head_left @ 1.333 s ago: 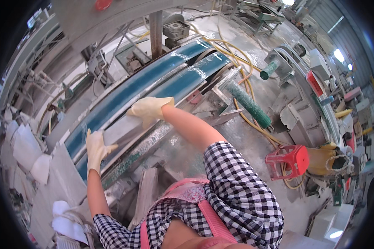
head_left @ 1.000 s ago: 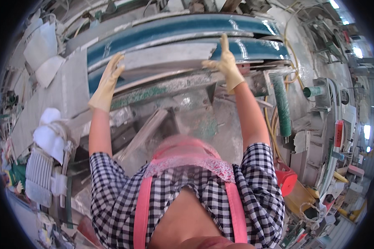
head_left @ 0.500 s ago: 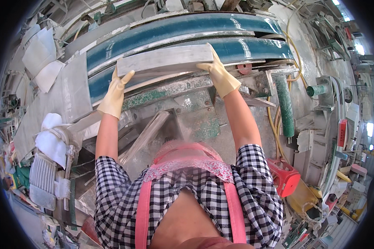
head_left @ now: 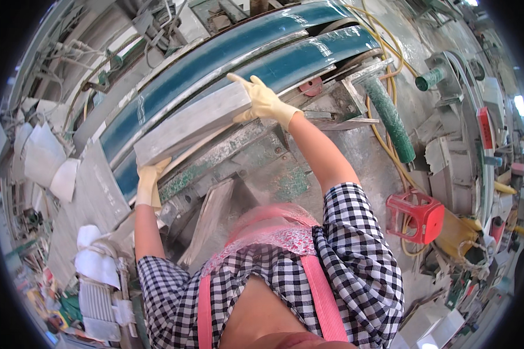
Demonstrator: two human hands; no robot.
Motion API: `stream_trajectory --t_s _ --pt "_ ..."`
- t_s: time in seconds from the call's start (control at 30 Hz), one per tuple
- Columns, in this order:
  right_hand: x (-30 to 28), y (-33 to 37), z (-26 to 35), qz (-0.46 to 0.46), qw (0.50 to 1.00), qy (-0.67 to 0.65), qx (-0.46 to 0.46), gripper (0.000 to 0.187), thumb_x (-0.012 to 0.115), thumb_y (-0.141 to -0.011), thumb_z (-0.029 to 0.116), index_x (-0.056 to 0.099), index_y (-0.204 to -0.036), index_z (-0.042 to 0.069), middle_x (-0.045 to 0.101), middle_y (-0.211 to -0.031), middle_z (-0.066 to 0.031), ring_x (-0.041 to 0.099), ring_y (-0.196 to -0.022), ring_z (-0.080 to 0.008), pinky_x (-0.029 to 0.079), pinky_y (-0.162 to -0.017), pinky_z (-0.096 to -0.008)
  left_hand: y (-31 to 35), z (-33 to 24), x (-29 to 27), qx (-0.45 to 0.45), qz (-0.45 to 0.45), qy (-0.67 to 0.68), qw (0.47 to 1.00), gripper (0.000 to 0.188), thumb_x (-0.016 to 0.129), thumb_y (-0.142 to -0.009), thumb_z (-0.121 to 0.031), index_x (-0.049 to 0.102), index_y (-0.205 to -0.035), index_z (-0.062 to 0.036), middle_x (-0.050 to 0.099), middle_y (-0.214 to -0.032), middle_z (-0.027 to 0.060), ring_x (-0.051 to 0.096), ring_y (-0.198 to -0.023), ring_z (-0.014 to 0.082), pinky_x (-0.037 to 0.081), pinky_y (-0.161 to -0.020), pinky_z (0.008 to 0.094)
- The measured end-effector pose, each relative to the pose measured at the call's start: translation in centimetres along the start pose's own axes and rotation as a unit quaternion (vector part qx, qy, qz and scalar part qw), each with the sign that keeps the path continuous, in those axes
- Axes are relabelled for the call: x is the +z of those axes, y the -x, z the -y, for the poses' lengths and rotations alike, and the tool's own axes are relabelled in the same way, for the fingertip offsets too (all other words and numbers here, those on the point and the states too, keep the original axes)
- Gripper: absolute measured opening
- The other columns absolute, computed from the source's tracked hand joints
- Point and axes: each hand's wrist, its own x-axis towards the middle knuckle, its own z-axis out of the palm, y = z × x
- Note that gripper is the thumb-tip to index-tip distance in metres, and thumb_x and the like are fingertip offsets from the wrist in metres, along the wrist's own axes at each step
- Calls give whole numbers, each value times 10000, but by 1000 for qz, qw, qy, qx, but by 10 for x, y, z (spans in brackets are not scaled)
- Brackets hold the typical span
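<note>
A long grey-white block (head_left: 193, 121), perhaps stone or tile, lies at a slant over the nearer blue conveyor belt (head_left: 326, 51). Both my hands wear cream rubber gloves. My left hand (head_left: 149, 185) is closed on the block's lower left end, its fingers partly hidden underneath. At the other end, my right hand (head_left: 263, 100) grips the block, with fingers over the upper corner and the thumb low on the near side. Whether the block rests on the belt or hangs just above it, I cannot tell.
A second blue belt (head_left: 174, 75) runs behind the first. Along the near side is a worn green metal frame (head_left: 215, 156). A green roller (head_left: 390, 119) and yellow hoses (head_left: 384, 148) are at the right, above a red plastic stool (head_left: 416, 216). A grey metal sheet (head_left: 90, 198) lies left.
The block's left end has swung down and nearer, and my left hand with it. My right hand is farther left. The whole view has turned, tilting the belts.
</note>
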Motion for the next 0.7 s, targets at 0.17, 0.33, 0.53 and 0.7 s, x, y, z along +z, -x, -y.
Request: stream_trajectory --t_s 0.17,0.33,0.53,0.7 --pt "4 4 -8 -28 991 -131 31 843 931 -613 338 533 -1326 133 589 -1216 -143 556 -1209 -341 460 -1017 -408 -12 59 15 58 13 14 998 751 920 -670 -349 612 -1291 -61 691 -1245 125 652 -1152 253 525 -976 364" --pt "24 -5 -27 -52 970 -239 8 753 951 -594 210 561 -1229 99 625 -1169 -102 607 -1137 -259 492 -971 -370 -27 73 43 43 -30 128 990 845 951 -620 -293 567 -1334 -55 686 -1227 132 653 -1131 276 522 -965 363" --pt "8 -6 -6 -62 968 -241 47 816 948 -566 30 535 -1269 73 659 -1169 -10 582 -1108 -106 501 -955 -318 -21 -5 20 4 8 36 999 833 967 -590 -330 617 -1254 32 699 -1173 160 662 -1092 284 522 -950 359" --pt "5 43 49 -75 952 -296 -21 606 942 -576 113 643 -1093 9 730 -1076 -135 683 -985 -215 540 -863 -346 27 -85 -44 67 130 338 930 620 864 -701 -148 642 -1256 19 696 -1225 105 657 -1095 218 516 -922 357"
